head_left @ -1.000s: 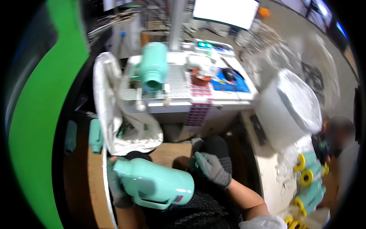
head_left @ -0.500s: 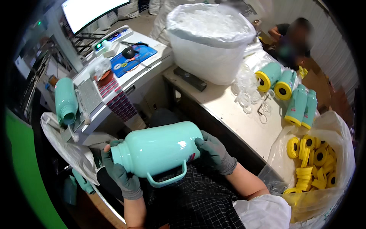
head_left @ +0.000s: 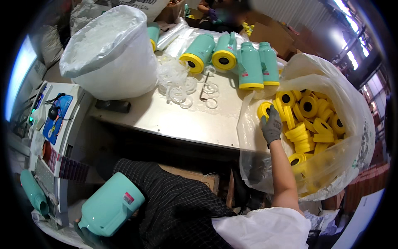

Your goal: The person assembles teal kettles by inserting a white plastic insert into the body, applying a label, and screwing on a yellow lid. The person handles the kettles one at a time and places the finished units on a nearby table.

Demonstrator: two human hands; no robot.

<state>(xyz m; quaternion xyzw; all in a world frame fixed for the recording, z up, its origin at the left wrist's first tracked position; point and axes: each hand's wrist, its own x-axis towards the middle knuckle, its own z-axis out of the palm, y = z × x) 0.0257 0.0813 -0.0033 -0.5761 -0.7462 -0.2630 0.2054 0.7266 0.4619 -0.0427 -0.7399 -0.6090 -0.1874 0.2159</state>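
Observation:
My right hand [head_left: 271,128], in a grey glove, reaches into a large clear plastic bag [head_left: 352,108] full of yellow ring caps [head_left: 309,120]. Its spread fingers rest on a cap at the bag's near edge. A teal flask body [head_left: 111,209] with a small pink label lies across my lap at the lower left. My left hand [head_left: 82,231] is mostly hidden under the flask's narrow end and holds it there.
A steel table [head_left: 182,120] carries several teal flasks with yellow bases [head_left: 232,58], loose clear rings [head_left: 182,89] and a big white sack [head_left: 110,54]. A machine with a blue panel [head_left: 54,120] stands at the left. Another person sits at the far side.
My view swung right from the machine to the table. My right hand let go of the flask and reached into the bag of yellow caps. The flask dropped to my lap.

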